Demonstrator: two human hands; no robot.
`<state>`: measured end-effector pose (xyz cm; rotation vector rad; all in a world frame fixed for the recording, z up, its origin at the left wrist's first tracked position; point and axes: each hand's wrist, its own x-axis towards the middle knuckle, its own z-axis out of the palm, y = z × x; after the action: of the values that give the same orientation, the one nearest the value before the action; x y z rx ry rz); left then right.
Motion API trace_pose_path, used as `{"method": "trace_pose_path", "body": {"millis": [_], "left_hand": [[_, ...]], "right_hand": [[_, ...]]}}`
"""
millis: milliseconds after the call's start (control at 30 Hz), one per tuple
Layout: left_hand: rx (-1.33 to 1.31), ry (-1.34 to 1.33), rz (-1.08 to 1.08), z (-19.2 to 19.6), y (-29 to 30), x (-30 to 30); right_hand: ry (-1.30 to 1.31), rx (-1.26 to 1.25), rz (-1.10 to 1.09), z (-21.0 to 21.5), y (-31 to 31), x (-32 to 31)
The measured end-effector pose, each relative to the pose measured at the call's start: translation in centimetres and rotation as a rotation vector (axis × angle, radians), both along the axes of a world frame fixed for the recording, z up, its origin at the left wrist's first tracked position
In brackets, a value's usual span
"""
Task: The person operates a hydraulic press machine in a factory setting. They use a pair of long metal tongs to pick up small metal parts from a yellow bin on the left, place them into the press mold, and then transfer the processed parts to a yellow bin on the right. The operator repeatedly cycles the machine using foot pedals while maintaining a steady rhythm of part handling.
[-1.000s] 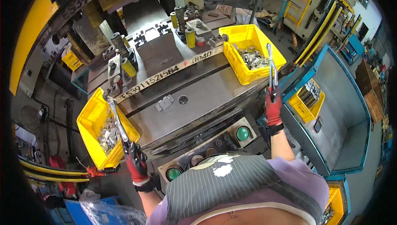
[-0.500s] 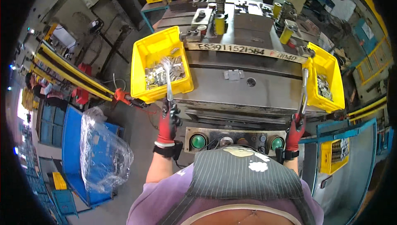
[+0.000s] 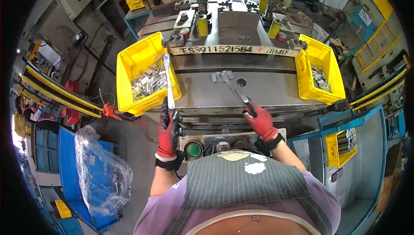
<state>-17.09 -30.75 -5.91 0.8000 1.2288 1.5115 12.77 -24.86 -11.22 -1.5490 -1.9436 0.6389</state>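
Observation:
My left hand (image 3: 169, 125), in a red and black glove, is closed around long metal tongs (image 3: 169, 82). Their far end is over the right side of the left yellow bin (image 3: 127, 69), where small metal parts (image 3: 148, 82) are heaped. Whether a part is in that tip I cannot tell. In my gloved right hand (image 3: 261, 120) is a second pair of metal tongs (image 3: 236, 91), slanting up and left. Its tip meets a flat metal piece (image 3: 221, 76) on the grey press bed (image 3: 202, 92), left of a round hole.
Another yellow bin (image 3: 305, 77) with small metal parts stands at the bed's right. Behind a marked bar (image 3: 237, 50) rise spring posts (image 3: 202, 2) and yellow cylinders (image 3: 202, 25). A control panel with a green button (image 3: 193, 149) lies below my hands. Plastic wrap (image 3: 101, 174) covers a blue cart.
My right hand has swung left from beside the right bin, bringing its tongs to the metal piece. The left tongs' tip has shifted from over the heaped parts toward the left bin's right edge.

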Motion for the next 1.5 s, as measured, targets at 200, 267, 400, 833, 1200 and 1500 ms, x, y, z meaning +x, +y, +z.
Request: {"method": "trace_pose_path", "body": {"millis": [200,267,400,833,1200,1500], "left_hand": [[-0.033,0.035,0.031,0.8,-0.6,0.8],[-0.069,0.041,0.098,-0.3,-1.0,0.0],[-0.026,-0.005,0.18,0.2,-1.5,-0.4],[-0.002,0.031,0.199,-0.4,-1.2,-0.2],[0.016,-0.019,0.185,0.5,-0.8,0.9],[0.099,0.172,0.363,-4.3,-1.9,-5.8]], "right_hand": [[0.047,0.042,-0.028,1.0,0.6,-0.3],[0.102,-0.015,-0.027,3.0,0.8,0.0],[0.141,0.087,-0.126,4.8,3.2,0.7],[-0.083,0.102,-0.116,16.8,25.0,3.3],[1.489,-0.892,0.304,8.5,30.6,2.2],[1.02,-0.292,0.053,8.8,25.8,2.5]]}}
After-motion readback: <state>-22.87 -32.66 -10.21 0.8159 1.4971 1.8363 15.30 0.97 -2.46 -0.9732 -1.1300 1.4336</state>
